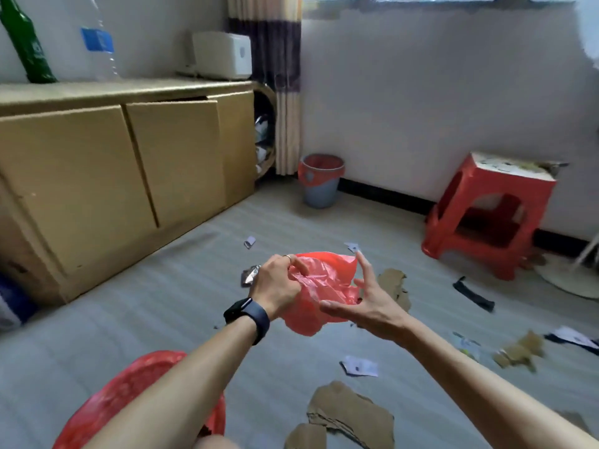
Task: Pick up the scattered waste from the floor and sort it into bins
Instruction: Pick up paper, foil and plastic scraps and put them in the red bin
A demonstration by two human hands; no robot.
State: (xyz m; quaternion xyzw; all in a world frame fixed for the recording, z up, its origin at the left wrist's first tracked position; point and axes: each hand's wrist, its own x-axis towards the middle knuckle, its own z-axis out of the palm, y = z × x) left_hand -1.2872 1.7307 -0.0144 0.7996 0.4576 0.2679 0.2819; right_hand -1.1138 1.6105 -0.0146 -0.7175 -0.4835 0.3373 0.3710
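Grey floor (pixel 162 319) with thin stripes runs across the room, and bits of waste lie all over it. Both hands are up above the floor, with a thin, shiny, crinkled red plastic bag (pixel 324 280) between them. The left hand (pixel 275 283), with a dark watch (pixel 249 315) on its wrist, has its fingers curled into the bag and grips it. The right hand (pixel 372 303) is wide, with its fingers spread out and straight, and its thumb lies against the bag's lower edge.

Torn brown cardboard (pixel 350 413) with rough edges lies flat near the bottom. A small white paper scrap (pixel 359 366) sits just beyond it. A long black strip (pixel 473 294) lies off to the right. A crumpled silver wrapper (pixel 251 275) shows just beside the left hand.

By the far wall stands a round blue bin (pixel 319 189) with a red liner folded over its rim. A square red plastic stool (pixel 486 215) stands to the right. A low tan cabinet (pixel 97 176) lines the left side, with a green glass bottle (pixel 26 43) on top.
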